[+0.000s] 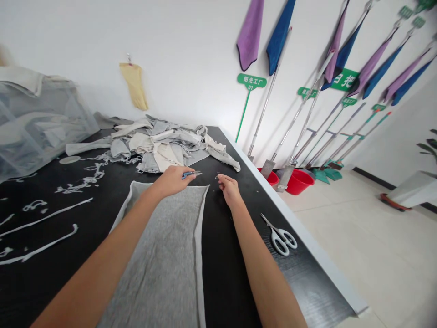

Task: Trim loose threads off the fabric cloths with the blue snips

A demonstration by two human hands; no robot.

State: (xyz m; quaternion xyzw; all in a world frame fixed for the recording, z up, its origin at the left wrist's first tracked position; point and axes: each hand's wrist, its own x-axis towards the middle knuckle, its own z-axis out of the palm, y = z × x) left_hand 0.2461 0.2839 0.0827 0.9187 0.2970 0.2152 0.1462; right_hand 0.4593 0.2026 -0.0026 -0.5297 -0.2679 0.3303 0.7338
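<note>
A grey piece of knit fabric (167,246) lies spread on the black table, its side edges curling. Over its far edge, my left hand (173,181) is closed on small blue-handled thread snips (190,174), whose metal tips point right. Just past the fabric's far right corner, my right hand (229,187) is pinched, with what looks like a short bit of thread (217,175) at the fingertips. White-handled scissors (280,236) rest on the table to the right of my right forearm.
Grey and cream fabric pieces (160,142) are heaped at the back. White strips and scraps (51,243) litter the left side, beside a translucent bin (44,123). The white table edge (307,246) runs along the right. Mops, red buckets (300,181) and hanging cloths stand beyond.
</note>
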